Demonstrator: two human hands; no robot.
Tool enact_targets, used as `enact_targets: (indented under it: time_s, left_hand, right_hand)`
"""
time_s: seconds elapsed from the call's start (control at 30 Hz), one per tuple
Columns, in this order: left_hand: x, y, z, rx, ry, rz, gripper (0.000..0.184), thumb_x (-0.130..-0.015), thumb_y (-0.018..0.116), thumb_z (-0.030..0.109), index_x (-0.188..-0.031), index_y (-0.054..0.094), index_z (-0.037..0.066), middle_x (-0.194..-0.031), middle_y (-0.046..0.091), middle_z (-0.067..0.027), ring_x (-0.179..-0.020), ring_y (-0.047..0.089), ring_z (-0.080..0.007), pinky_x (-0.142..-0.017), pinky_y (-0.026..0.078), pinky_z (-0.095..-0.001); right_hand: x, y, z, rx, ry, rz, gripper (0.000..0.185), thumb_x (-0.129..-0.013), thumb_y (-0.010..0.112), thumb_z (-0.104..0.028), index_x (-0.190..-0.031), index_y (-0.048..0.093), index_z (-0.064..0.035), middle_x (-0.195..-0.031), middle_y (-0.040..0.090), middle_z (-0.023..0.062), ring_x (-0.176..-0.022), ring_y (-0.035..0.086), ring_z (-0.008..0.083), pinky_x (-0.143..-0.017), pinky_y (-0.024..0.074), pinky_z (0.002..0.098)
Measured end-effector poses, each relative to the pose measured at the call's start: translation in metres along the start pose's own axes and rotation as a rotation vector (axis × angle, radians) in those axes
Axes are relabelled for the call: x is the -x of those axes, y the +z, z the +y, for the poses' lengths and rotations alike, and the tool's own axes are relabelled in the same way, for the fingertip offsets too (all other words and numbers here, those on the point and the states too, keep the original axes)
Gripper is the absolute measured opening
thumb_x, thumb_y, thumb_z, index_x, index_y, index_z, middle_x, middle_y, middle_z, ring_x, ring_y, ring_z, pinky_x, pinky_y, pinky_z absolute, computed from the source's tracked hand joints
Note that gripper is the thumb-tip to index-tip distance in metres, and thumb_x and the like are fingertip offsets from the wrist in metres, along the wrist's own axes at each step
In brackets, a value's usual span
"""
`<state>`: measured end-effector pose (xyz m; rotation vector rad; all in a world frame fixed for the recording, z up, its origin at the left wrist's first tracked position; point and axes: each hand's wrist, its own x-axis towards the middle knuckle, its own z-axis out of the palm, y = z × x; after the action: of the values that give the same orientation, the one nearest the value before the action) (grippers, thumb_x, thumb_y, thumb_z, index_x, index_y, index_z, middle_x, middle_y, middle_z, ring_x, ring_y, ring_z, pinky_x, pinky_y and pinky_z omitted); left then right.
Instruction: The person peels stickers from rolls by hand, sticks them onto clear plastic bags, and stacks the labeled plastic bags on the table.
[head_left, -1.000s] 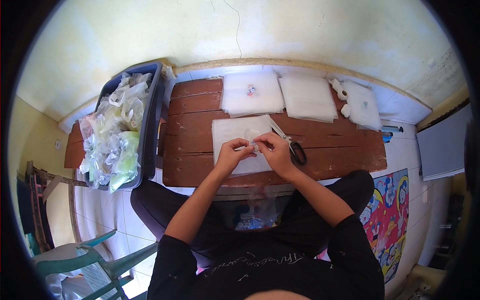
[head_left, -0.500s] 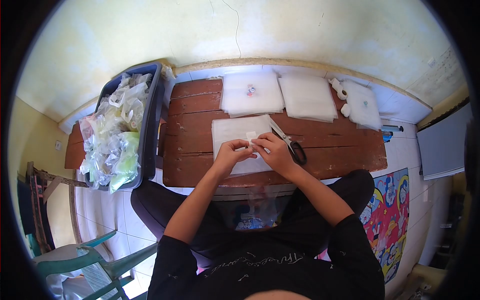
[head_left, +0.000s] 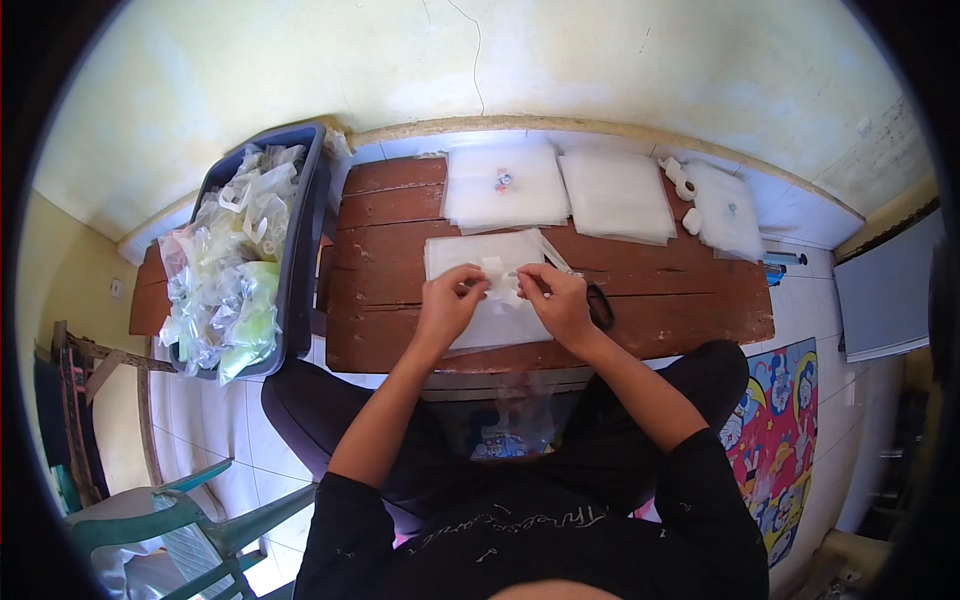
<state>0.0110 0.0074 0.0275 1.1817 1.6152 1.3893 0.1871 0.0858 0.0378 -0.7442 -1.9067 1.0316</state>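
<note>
One small, pale, see-through piece [head_left: 496,268] shows on my head view between my left hand [head_left: 450,300] and my right hand [head_left: 560,303], above the near stack of translucent sheets [head_left: 446,258] on the desk [head_left: 680,325]. I see both hands apart, fingers curled and thumbs near the fingertips; whether either pinches the piece, I cannot tell. Scissors [head_left: 600,306] lie just beside my right hand, partly hidden.

The brown wooden table [head_left: 680,325] bears four piles of whitish plastic [head_left: 495,330] – plus scissors [head_left: 602,310] and white rolls [head_left: 680,182].
</note>
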Motion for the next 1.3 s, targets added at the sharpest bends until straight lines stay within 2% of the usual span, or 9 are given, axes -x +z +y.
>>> enact_targets:
  time_s: [0.1,0.27,0.43,0.5,0.87,1.07,1.13,1.23,1.3]
  left_hand:
    - [-0.006,-0.026,0.010,-0.257,0.103,0.130,0.014,-0.081,0.068,-0.001,-0.095,0.066,-0.004,-0.099,0.068,-0.0141,-0.077,0.070,-0.0229,-0.065,0.055,-0.0306]
    - [-0.020,-0.077,0.010,-0.734,0.427,0.511,0.011,-0.080,0.066,0.000,-0.090,0.066,-0.003,-0.097,0.067,-0.0161,-0.087,0.065,-0.0356,-0.073,0.053,-0.0398]
    - [-0.023,-0.097,-0.010,-0.802,0.249,0.491,0.013,-0.080,0.067,0.004,-0.093,0.067,-0.001,-0.097,0.067,-0.0167,-0.088,0.065,-0.0372,-0.075,0.052,-0.0434]
    - [-0.021,-0.091,-0.022,-0.787,0.005,0.351,0.020,-0.079,0.071,0.009,-0.097,0.067,0.002,-0.099,0.067,-0.0186,-0.093,0.065,-0.0366,-0.081,0.052,-0.0417]
    - [-0.016,-0.081,-0.011,-0.875,-0.120,0.228,0.038,-0.079,0.073,0.019,-0.114,0.062,0.006,-0.110,0.066,-0.0157,-0.100,0.063,-0.0340,-0.085,0.051,-0.0448]
    - [-0.017,-0.068,-0.005,-0.955,0.123,0.499,0.040,-0.081,0.073,0.022,-0.115,0.060,0.005,-0.099,0.066,-0.0159,-0.093,0.065,-0.0350,-0.078,0.053,-0.0439]
    - [-0.020,-0.058,-0.013,-0.563,0.150,0.268,0.037,-0.082,0.073,0.019,-0.113,0.062,0.003,-0.090,0.068,-0.0131,-0.084,0.067,-0.0295,-0.074,0.053,-0.0377]
    - [-0.013,-0.022,-0.024,-0.226,0.001,0.074,0.032,-0.083,0.072,0.012,-0.111,0.064,0.002,-0.084,0.069,-0.0088,-0.078,0.067,-0.0199,-0.071,0.053,-0.0304]
    - [-0.009,-0.006,-0.027,0.217,-0.226,-0.104,0.029,-0.083,0.070,0.007,-0.112,0.064,0.002,-0.085,0.069,-0.0059,-0.077,0.064,-0.0122,-0.069,0.051,-0.0255]
  right_hand:
    - [0.001,0.001,0.005,-0.037,0.017,0.031,0.010,-0.087,0.065,-0.005,-0.094,0.067,0.0022,-0.084,0.070,0.0139,-0.072,0.070,0.0223,-0.065,0.0552,0.0291]
    - [0.008,0.010,0.021,0.046,-0.059,0.042,0.011,-0.087,0.065,-0.005,-0.095,0.067,0.0023,-0.086,0.070,0.0147,-0.073,0.071,0.0230,-0.066,0.0552,0.0288]
    - [0.019,0.022,0.030,0.142,-0.052,-0.066,0.019,-0.085,0.063,-0.005,-0.103,0.064,0.0018,-0.096,0.069,0.0189,-0.086,0.069,0.0316,-0.076,0.0548,0.0356]
    - [0.024,0.024,0.032,0.129,-0.002,-0.130,0.024,-0.085,0.061,-0.004,-0.108,0.061,0.0017,-0.101,0.067,0.0210,-0.090,0.068,0.0337,-0.079,0.0540,0.0373]
    - [0.028,0.030,0.031,-0.049,0.145,-0.208,0.048,-0.084,0.056,0.000,-0.129,0.040,0.0010,-0.119,0.061,0.0256,-0.118,0.059,0.0345,-0.089,0.0516,0.0380]
    - [0.028,0.029,0.026,-0.123,0.162,-0.246,0.053,-0.084,0.056,0.002,-0.135,0.040,0.0009,-0.125,0.059,0.0210,-0.119,0.058,0.0251,-0.088,0.0522,0.0326]
    - [0.027,0.030,0.022,-0.173,0.168,-0.232,0.055,-0.083,0.054,0.001,-0.136,0.040,0.0013,-0.126,0.058,0.0258,-0.121,0.056,0.0321,-0.088,0.0519,0.0344]
    - [0.030,0.032,0.024,-0.162,0.169,-0.238,0.053,-0.083,0.055,0.001,-0.135,0.043,0.0018,-0.125,0.059,0.0250,-0.122,0.056,0.0311,-0.087,0.0523,0.0339]
    - [0.031,0.032,0.025,-0.133,0.154,-0.250,0.052,-0.083,0.055,0.001,-0.134,0.044,0.0019,-0.126,0.058,0.0250,-0.121,0.057,0.0307,-0.087,0.0526,0.0341]
